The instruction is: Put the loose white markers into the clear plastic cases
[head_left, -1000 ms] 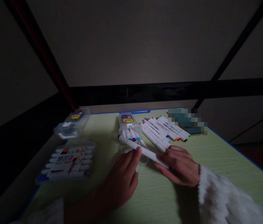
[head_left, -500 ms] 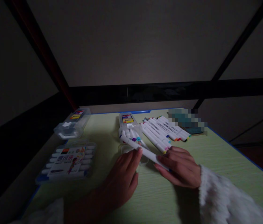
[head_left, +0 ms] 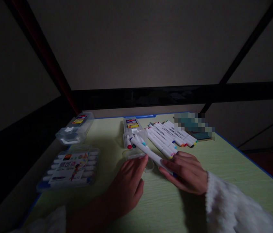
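My right hand point(head_left: 184, 171) pinches the near end of a white marker point(head_left: 151, 155). The marker slants up and left, its dark-blue far end at the mouth of a clear plastic case point(head_left: 132, 124). Inside that mouth show several marker ends, among them a red one point(head_left: 129, 146). My left hand point(head_left: 129, 184) is open with its fingers stretched forward. Its index fingertip is at the underside of the marker, and I cannot tell if it presses on it. Below the case mouth lies a clear flap point(head_left: 149, 166), partly hidden by my left fingers.
Several loose white markers point(head_left: 162, 136) with coloured ends lie right of the case. Beyond them is a blurred teal item point(head_left: 199, 134). On the left are another clear case point(head_left: 74, 131) and a filled marker box point(head_left: 70, 168). The pale green table point(head_left: 223, 168) has a blue edge.
The marker's far end has shifted right and slightly up, over the case mouth. A red marker end now shows there, where purple ones showed before. Both hands have barely moved.
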Demonstrator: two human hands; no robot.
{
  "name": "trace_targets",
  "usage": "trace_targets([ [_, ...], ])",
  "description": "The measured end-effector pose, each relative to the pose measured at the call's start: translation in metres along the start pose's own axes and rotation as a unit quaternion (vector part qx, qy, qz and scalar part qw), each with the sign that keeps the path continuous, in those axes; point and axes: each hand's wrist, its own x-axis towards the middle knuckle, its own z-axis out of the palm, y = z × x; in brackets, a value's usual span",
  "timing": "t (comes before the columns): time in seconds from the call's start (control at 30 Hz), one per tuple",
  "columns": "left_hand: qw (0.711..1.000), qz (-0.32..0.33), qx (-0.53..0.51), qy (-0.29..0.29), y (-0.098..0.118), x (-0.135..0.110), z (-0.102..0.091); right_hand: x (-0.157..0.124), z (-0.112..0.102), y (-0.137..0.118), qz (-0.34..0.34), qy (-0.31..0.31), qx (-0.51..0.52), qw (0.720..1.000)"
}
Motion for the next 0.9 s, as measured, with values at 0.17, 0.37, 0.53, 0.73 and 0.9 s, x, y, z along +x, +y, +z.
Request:
trace_targets([
  [0.17,1.0,-0.004,-0.011,0.0,0.001,0.0,-0.001,0.0,0.001,0.001,-0.001,0.005,-0.002,1.0],
  [0.37,1.0,0.013,-0.011,0.003,0.003,0.001,-0.004,-0.003,0.002,0.001,0.011,-0.013,0.006,1.0],
  [0.53,1.0,0.011,-0.016,0.0,0.004,0.002,-0.004,-0.008,0.005,0.001,0.023,-0.001,0.009,1.0],
  [0.73,0.999,0.017,-0.027,-0.001,0.003,0.003,-0.004,-0.01,0.007,0.001,0.035,-0.001,0.012,0.999],
  [0.9,0.998,0.042,-0.039,0.009,0.005,0.005,-0.006,-0.011,0.009,0.002,0.036,-0.007,0.021,0.999],
])
